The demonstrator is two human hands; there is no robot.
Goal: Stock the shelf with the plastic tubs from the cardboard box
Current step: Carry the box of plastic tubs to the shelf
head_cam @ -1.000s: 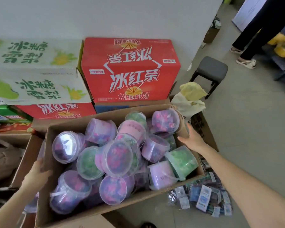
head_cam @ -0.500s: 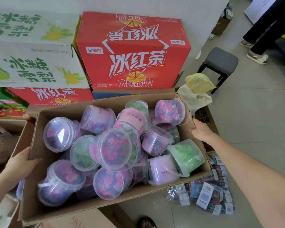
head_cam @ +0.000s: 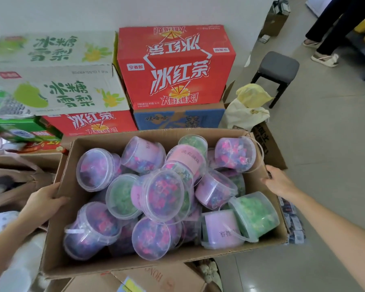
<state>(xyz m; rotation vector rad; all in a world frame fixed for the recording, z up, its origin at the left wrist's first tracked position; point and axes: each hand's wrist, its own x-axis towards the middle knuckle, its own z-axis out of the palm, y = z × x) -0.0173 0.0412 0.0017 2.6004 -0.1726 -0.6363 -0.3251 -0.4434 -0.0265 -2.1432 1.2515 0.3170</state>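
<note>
While the plastic tubs (head_cam: 164,194) lie heaped inside it, the cardboard box (head_cam: 270,239) is gripped at its side walls: left hand (head_cam: 43,204) closed on one, right hand (head_cam: 279,183) on the other.

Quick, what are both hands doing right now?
Left hand: closed on the left wall of the brown cardboard box of plastic tubs.
Right hand: gripping its right wall.

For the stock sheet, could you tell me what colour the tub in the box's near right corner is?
Green contents in a clear tub, seen in the head view.
</note>
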